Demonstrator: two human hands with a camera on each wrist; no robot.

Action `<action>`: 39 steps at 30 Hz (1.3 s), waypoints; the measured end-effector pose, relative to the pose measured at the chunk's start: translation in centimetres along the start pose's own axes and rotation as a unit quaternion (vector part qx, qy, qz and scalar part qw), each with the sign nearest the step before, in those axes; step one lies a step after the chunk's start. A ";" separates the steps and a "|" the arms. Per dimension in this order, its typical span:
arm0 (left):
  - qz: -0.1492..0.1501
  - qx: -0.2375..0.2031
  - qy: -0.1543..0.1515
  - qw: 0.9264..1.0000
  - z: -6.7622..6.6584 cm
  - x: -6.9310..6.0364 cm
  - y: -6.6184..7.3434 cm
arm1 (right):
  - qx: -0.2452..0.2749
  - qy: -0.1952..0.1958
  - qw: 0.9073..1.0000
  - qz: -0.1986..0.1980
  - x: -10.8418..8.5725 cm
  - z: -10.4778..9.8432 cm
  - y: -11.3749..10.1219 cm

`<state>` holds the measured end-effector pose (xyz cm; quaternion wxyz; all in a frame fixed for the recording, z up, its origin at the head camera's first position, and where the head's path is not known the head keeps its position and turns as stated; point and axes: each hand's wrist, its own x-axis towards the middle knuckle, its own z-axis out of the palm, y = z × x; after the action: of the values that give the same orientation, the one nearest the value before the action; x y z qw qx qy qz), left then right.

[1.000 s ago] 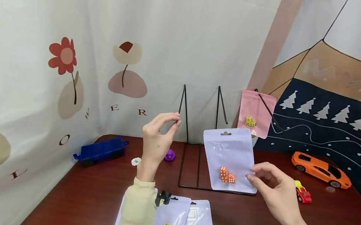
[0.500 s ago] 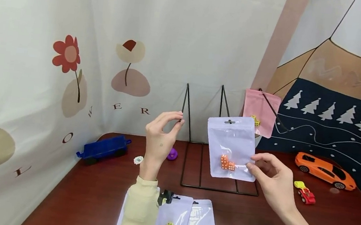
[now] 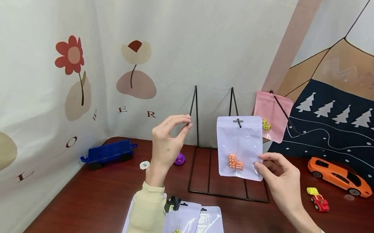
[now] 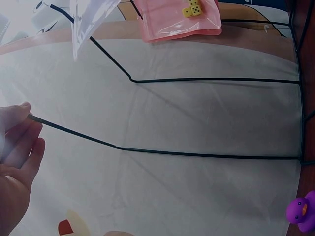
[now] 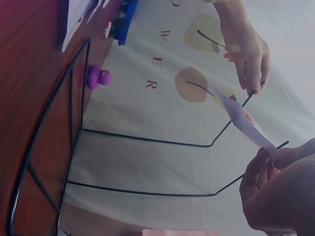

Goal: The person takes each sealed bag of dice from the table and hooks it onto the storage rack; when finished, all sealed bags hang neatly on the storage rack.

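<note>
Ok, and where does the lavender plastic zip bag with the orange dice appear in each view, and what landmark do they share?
Head: the lavender bag is right of centre, its edge pinched by the right hand.
Left wrist: upper left, cut off by the top edge.
Right wrist: right of centre, nearly edge-on.
Shared landmark: the purple toy duck, just below centre in head, lower right in left wrist, upper left in right wrist.

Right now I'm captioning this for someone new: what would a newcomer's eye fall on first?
Probably the lilac pouch of orange dice, right of centre in the head view, threaded on the middle prong of the wire rack, with the right hand pinching its right edge. The left hand pinches the tip of the left prong. Next, the orange toy car likely stands out, on the table at far right.
</note>
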<state>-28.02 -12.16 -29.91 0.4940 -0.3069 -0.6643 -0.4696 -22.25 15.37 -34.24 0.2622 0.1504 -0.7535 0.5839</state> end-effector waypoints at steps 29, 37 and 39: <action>0.001 0.001 0.002 1.000 0.1 0.1 0.0 | 0.042 0.016 0.999 0.007 3.9 2.1 1.9; -0.001 0.007 0.002 1.000 0.0 0.1 0.0 | 0.048 0.031 0.998 0.015 4.9 2.6 2.2; -0.001 0.007 0.003 1.000 0.0 0.1 0.0 | 0.048 0.034 0.998 0.015 5.2 2.7 2.2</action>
<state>-28.06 -12.12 -29.82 0.4977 -0.3016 -0.6660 -0.4667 -28.23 13.77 -33.55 0.2716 0.1315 -0.7173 0.6281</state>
